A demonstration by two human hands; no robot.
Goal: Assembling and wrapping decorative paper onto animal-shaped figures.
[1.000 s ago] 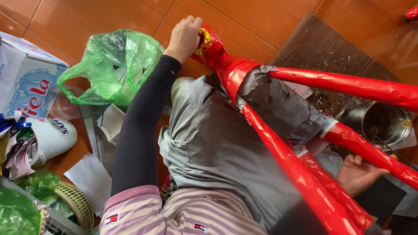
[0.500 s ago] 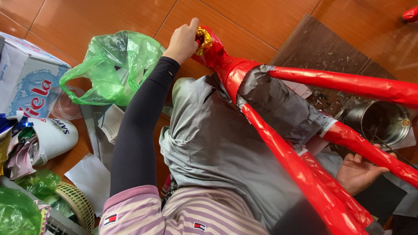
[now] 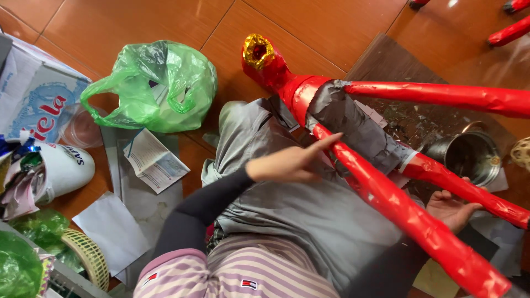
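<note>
The paper-wrapped frame (image 3: 386, 193) lies across the person's lap, its capped tip (image 3: 258, 52) pointing away over the floor tiles (image 3: 138, 22) and its 3 limbs spreading toward the right. The left hand (image 3: 290, 164) hovers over the lap just left of the nearest limb, fingertips touching it. The right hand (image 3: 452, 208) sits under the middle limb, at the right. A metal tin (image 3: 469, 157) stands behind that hand, between 2 limbs. Left of the tip lies a plastic bag (image 3: 152, 85); a folded leaflet (image 3: 154, 160) lies before it. A cardboard box (image 3: 33, 99) is at the far left, a woven basket (image 3: 88, 256) nearer the person.
</note>
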